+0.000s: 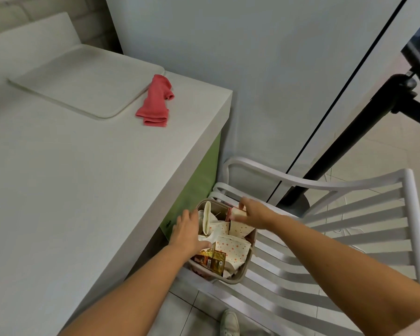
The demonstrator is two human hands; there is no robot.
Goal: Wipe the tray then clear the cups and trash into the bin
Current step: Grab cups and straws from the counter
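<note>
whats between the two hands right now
Head view: cups in the bin, a cream cup by the left hand, then a dotted cup; the right hand grips a second dotted cup.

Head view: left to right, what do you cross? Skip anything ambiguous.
tray → red cloth → left hand → right hand holding a cup → black stand. Left out: bin and chair, which overlap the hands.

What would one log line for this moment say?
phase: binning | left grip: rests on trash | right grip: holds pale item over bin | cloth: beside tray
</note>
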